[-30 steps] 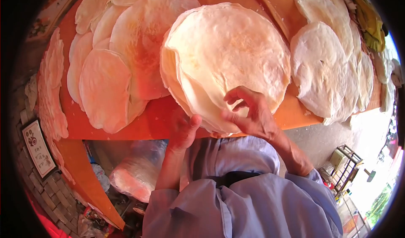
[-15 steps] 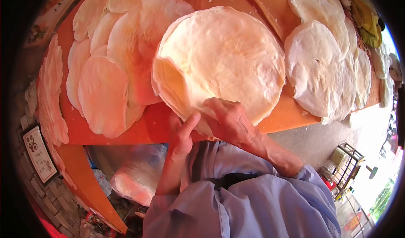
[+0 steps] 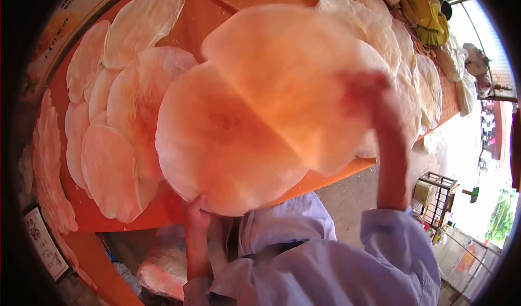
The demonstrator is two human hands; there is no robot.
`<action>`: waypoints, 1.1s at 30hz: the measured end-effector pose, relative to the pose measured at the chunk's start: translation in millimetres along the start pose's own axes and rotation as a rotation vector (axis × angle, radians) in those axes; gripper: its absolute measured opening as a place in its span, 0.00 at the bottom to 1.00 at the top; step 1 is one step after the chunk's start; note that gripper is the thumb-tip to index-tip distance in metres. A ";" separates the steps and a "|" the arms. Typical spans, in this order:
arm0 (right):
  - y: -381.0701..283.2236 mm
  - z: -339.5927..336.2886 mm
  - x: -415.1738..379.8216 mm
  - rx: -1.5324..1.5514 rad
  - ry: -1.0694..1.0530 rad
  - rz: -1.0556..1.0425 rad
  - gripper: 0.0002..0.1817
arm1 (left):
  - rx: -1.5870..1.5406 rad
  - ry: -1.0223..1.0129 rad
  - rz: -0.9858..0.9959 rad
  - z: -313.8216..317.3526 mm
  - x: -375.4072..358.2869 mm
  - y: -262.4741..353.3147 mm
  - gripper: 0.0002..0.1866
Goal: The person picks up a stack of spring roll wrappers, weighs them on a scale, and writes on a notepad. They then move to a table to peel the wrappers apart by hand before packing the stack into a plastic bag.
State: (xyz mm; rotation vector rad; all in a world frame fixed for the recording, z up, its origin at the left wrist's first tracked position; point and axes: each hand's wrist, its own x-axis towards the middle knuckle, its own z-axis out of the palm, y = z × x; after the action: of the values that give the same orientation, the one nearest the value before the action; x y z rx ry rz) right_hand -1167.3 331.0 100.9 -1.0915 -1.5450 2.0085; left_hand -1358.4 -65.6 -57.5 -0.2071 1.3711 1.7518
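The biggest thing is the orange counter (image 3: 198,32). In the middle of it, on the person's side, is a big round flat sheet (image 3: 222,148). A pale upper sheet (image 3: 266,51) lies slantwise across its far right part, with a straight edge or fold; it is blurry. More flat sheets overlap in a left bunch (image 3: 108,170) and a right bunch (image 3: 429,89).

The sheets look thin, light and soft, so they should bend and flop easily, and a hard tug or a poke might rip them. The rim looks like the best place to hold, softly, with two hands well apart.

The hands are smallest. The right hand (image 3: 369,97) is at the right part of the upper sheet, but too blurry to tell how tight its grip is. The left hand (image 3: 196,216) has its thumb at the round sheet's near left rim; its fingers hardly show, so I cannot tell whether they pinch.
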 end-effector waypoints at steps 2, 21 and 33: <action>-38.3 -35.0 17.9 0.040 0.191 -0.141 0.16 | -0.085 -0.019 -0.161 -7.0 5.3 -0.8 0.29; 4.5 -114.5 168.9 -0.111 -0.030 -0.369 0.27 | -0.321 -0.073 -0.005 21.2 -19.7 7.3 0.39; 91.0 143.9 -30.1 -0.653 -0.423 -0.323 0.32 | 0.157 -0.248 0.242 86.9 -19.6 44.3 0.35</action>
State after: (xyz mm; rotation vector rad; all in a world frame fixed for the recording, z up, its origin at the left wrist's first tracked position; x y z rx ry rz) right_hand -1244.3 188.7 39.9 -0.5541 -2.5225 1.6075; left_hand -1346.3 -2.3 18.3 0.2640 1.3848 1.7847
